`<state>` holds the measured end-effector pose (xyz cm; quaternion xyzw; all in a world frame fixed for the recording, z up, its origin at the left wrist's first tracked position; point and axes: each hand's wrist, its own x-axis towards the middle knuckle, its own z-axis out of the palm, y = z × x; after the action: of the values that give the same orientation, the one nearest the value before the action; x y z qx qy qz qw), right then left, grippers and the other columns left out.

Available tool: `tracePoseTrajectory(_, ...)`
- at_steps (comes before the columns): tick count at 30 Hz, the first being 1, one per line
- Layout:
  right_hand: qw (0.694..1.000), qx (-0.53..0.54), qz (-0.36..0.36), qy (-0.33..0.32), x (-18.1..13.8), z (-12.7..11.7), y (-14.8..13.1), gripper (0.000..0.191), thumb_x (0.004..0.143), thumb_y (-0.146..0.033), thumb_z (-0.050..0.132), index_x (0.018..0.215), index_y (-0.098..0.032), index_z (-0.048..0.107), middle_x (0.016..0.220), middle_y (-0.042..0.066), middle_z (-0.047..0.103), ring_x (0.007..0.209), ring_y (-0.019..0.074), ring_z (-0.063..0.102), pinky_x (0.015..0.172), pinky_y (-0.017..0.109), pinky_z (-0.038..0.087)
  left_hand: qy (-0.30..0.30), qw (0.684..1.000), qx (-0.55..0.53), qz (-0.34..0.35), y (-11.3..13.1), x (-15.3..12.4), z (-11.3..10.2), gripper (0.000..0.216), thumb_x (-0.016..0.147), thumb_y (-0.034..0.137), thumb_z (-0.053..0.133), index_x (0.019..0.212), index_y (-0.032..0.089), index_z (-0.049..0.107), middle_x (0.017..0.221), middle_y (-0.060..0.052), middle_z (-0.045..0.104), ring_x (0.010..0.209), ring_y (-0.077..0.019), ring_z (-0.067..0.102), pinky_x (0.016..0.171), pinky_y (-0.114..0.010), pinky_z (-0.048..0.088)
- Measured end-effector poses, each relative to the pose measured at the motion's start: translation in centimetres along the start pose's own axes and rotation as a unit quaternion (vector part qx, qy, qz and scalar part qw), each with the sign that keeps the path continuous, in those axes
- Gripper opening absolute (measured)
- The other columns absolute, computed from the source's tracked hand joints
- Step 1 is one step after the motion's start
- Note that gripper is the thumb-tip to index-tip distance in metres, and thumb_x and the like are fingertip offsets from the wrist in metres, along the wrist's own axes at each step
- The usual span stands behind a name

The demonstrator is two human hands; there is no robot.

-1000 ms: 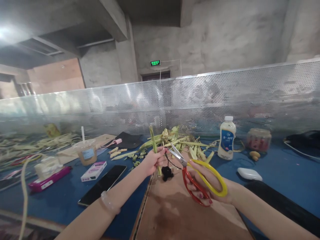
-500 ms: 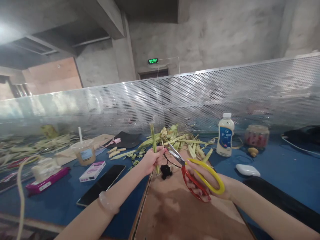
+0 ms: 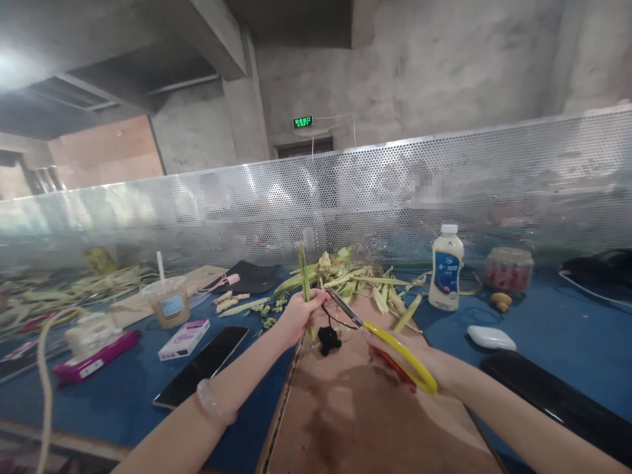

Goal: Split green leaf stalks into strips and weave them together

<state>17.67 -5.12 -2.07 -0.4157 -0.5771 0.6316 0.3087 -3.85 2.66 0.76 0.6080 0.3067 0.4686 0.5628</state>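
Scissors (image 3: pixel 395 342) fill the curled right hand (image 3: pixel 425 350); the left hand (image 3: pixel 300 313) clasps stalks (image 3: pixel 304 273).

The steel scissors with yellow and red looped handles (image 3: pixel 375 332) have closed, their previously parted blades (image 3: pixel 344 306) meeting toward ten o'clock.

Left fingers (image 3: pixel 315 301), right fingers (image 3: pixel 374 340) curled

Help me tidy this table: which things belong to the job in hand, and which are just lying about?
Likely part of the job:
green stalks, in the left hand
scissors, in the right hand
small black bundle, on the brown board
pale green strips, heaped beyond the hands

Apparently just lying about:
phone
cup with straw
white-capped bottle
jar
small box
white case
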Motion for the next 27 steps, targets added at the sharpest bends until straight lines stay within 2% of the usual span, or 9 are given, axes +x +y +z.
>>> tracePoseTrajectory(7, 0.997, -0.059, -0.033, 0.032, -0.2, 0.0, 0.1, 0.032, 0.075, -0.051, 0.051, 0.081, -0.021, 0.041, 0.052, -0.008, 0.038, 0.039, 0.0043, 0.038, 0.032, 0.013, 0.03, 0.007, 1.0, 0.026, 0.009, 0.0, -0.3, 0.3, 0.03, 0.068, 0.041, 0.062, 0.072, 0.012, 0.057, 0.047, 0.007, 0.035, 0.034, -0.0007, 0.017, 0.036, -0.019, 0.007)
tracePoseTrajectory(10, 0.996, -0.067, -0.037, 0.042, -0.3, 0.1, 0.1, 0.032, 0.075, -0.051, 0.05, 0.084, -0.021, 0.043, 0.053, -0.007, 0.039, 0.041, 0.0047, 0.039, 0.032, 0.013, 0.03, 0.01, 0.999, 0.037, 0.006, 0.1, -0.4, 0.5, 0.029, 0.068, 0.041, 0.062, 0.07, 0.012, 0.058, 0.046, 0.006, 0.036, 0.034, -0.0008, 0.018, 0.036, -0.02, 0.009)
tracePoseTrajectory(14, 0.995, -0.058, 0.013, 0.082, -0.4, 1.0, -0.8, 0.037, 0.072, -0.055, 0.051, 0.086, -0.021, 0.045, 0.05, -0.008, 0.037, 0.036, 0.0041, 0.036, 0.03, 0.013, 0.029, 0.022, 0.999, 0.039, -0.006, 0.3, -0.7, 0.9, 0.028, 0.067, 0.039, 0.064, 0.065, 0.012, 0.057, 0.044, 0.006, 0.036, 0.034, -0.0009, 0.019, 0.036, -0.02, 0.011)
tracePoseTrajectory(17, 0.993, -0.06, 0.032, 0.099, -0.3, 1.5, -1.3, 0.035, 0.071, -0.054, 0.053, 0.078, -0.021, 0.044, 0.048, -0.009, 0.036, 0.033, 0.0038, 0.034, 0.028, 0.014, 0.03, 0.02, 0.999, 0.03, -0.011, 0.3, -0.8, 1.2, 0.029, 0.066, 0.039, 0.065, 0.063, 0.011, 0.056, 0.045, 0.006, 0.038, 0.034, -0.0007, 0.019, 0.036, -0.02, 0.009)
tracePoseTrajectory(27, 0.998, -0.022, -0.027, 0.045, 1.6, 0.6, 0.7, 0.031, 0.076, -0.052, 0.046, 0.071, -0.021, 0.042, 0.046, -0.008, 0.033, 0.032, 0.005, 0.032, 0.025, 0.014, 0.028, -0.009, 0.999, -0.013, -0.033, 0.1, -0.8, 1.4, 0.026, 0.065, 0.035, 0.066, 0.066, 0.011, 0.056, 0.045, 0.005, 0.042, 0.033, 0.0001, 0.019, 0.035, -0.019, 0.006)
